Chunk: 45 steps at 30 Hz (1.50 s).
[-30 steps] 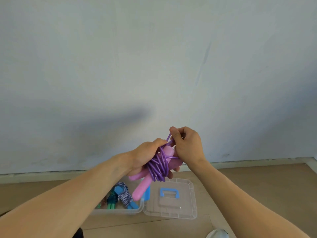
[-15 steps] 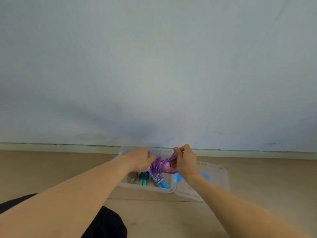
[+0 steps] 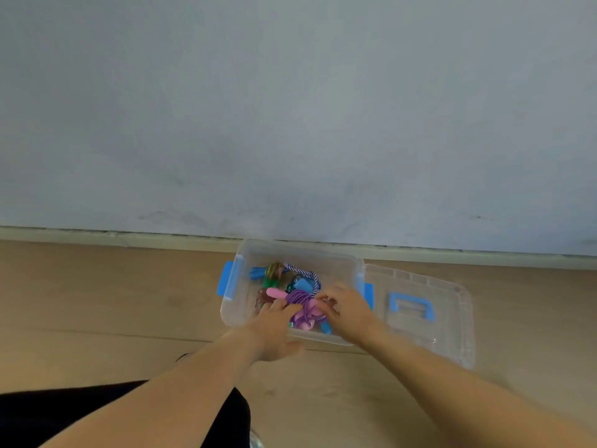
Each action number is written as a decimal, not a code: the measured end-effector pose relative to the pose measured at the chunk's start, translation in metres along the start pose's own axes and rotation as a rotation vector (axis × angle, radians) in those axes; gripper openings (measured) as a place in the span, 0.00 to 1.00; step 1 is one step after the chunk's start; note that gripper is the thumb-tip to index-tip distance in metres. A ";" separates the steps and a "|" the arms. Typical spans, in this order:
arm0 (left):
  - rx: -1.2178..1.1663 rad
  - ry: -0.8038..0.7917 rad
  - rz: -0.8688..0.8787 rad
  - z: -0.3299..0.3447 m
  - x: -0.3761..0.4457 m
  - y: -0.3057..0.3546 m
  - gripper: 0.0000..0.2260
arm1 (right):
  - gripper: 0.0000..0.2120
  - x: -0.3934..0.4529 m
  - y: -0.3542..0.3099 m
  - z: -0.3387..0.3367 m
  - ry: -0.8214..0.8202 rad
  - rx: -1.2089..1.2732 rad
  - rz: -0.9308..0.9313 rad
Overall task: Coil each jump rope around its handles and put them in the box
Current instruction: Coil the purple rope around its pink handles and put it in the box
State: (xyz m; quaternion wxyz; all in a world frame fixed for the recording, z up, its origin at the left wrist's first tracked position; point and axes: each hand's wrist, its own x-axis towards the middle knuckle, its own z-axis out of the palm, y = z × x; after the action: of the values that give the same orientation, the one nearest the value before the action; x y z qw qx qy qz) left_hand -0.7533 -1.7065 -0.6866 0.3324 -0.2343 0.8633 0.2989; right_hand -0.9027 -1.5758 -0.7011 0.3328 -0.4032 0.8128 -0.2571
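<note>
Purple cord wound round pink handles: that's the rope (image 3: pixel 302 307) we've got, and it sits low-centre of the frame, inside the box (image 3: pixel 350 270), near its front wall. Our left hand (image 3: pixel 274 321) is on its lower-left side, fingers laid over the front rim and touching the coil; our right hand (image 3: pixel 342 307) is on its right side, fingers curled at the cord. Both hands are blurred, so whether either really clamps the bundle or only rests on it, we cannot tell.

The relation that matters: the bundle's long axis runs on a slant, one pink tip pointing up-left toward frame centre, the other end down by the front wall. It lies between the two hands, approx equal reach from each, w/ the left maybe a touch closer to the lower end. Other ropes, a blue-white braided one (image 3: pixel 307 274) and a green-handled one (image 3: pixel 273 273), lie behind it toward the upper part of the box.

We judge the placing step nearly done. Next we'd let go and lift both hands straight up and back toward the bottom of the frame, w/o snagging a loop, else the coil may spring loose.

The lid (image 3: pixel 445 321) lies open to the right, on the floor.
</note>
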 end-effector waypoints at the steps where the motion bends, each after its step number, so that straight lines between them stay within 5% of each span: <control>1: 0.014 0.013 -0.002 0.003 0.003 0.004 0.37 | 0.08 -0.002 0.006 -0.009 0.094 -0.036 -0.051; 4: 0.042 0.066 -0.015 0.009 0.013 0.016 0.34 | 0.06 -0.012 0.032 -0.037 0.503 0.050 0.111; 6: 0.021 0.068 -0.008 0.013 0.018 0.019 0.33 | 0.07 -0.020 0.067 -0.046 0.549 0.056 0.355; 9: -0.019 0.105 0.004 0.018 0.024 0.018 0.33 | 0.26 -0.039 0.120 -0.036 0.206 -0.129 0.589; 13: -0.019 0.146 0.002 0.027 0.033 0.016 0.33 | 0.53 -0.058 0.148 -0.005 -0.105 -0.341 0.566; 17: -0.030 0.157 0.019 0.030 0.037 0.014 0.34 | 0.40 -0.062 0.153 0.010 -0.036 -0.603 0.518; 22: -0.094 0.157 0.014 0.030 0.038 0.013 0.35 | 0.38 -0.078 0.168 -0.003 -0.080 -0.776 0.425; 28: -0.057 0.262 -0.082 0.028 0.022 0.026 0.32 | 0.15 -0.096 0.170 -0.060 0.206 -0.853 0.209; 35: -0.282 0.570 -0.032 0.016 -0.008 0.029 0.11 | 0.21 -0.089 0.080 -0.173 0.636 -0.666 0.039; 38: -0.553 0.723 0.004 -0.009 -0.017 0.038 0.22 | 0.25 -0.085 0.022 -0.195 0.578 -0.529 -0.091; 41: -0.811 0.666 0.104 -0.027 -0.033 0.053 0.33 | 0.19 -0.074 -0.029 -0.190 0.427 -0.508 -0.212; 45: -0.918 0.634 0.093 -0.034 -0.051 0.052 0.24 | 0.18 -0.047 -0.068 -0.159 0.261 -0.426 -0.296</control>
State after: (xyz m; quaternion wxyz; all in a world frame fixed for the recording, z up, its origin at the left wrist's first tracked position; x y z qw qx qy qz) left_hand -0.7657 -1.6820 -0.6111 -0.0930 -0.3949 0.7117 0.5735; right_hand -0.9669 -1.5499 -0.5361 0.0919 -0.5418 0.8167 -0.1763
